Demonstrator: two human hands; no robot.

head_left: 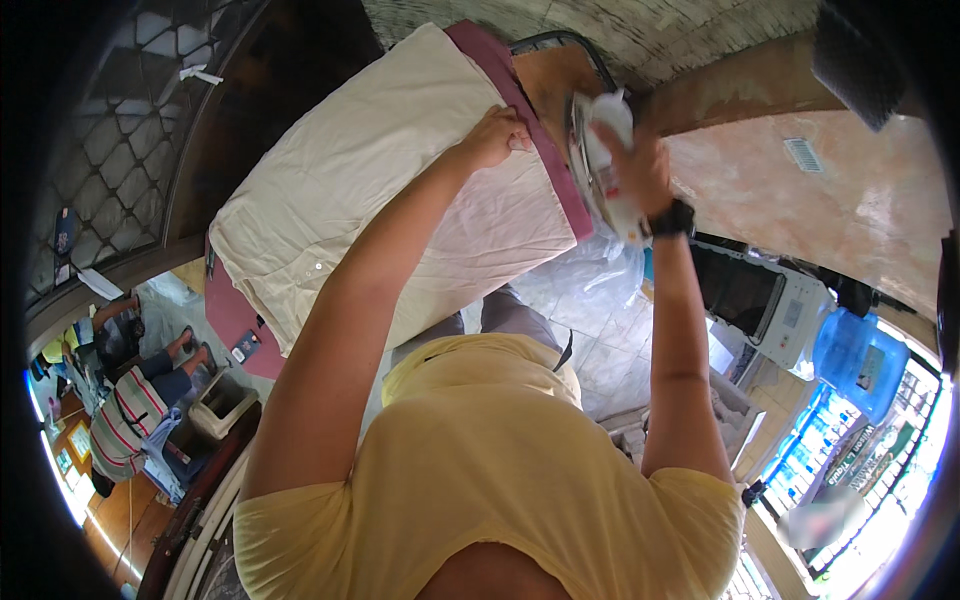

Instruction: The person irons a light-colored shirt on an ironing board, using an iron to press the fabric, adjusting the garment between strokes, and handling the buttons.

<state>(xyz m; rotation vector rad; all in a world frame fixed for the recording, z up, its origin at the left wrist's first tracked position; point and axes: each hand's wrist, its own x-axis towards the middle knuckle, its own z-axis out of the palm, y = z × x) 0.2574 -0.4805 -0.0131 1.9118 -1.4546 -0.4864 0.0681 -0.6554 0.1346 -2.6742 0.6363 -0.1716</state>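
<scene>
Right hand [640, 172] on iron [592, 165], both blurred; grip closure can't be told. Iron at ironing board's [562, 172] right edge, long axis roughly along it. Cream cloth [370, 130] left of iron; left hand [497, 137] nearer, fingers curled on it, pinch uncertain.

Iron [611, 118] in right hand [642, 168]

Left of this grip, cloth [360, 150] lies on the ironing board [487, 52], the left hand [495, 138] upon it. Right of the grip, nearer the body, sits an oven [795, 318]; farther right, a water jug [865, 368].
</scene>
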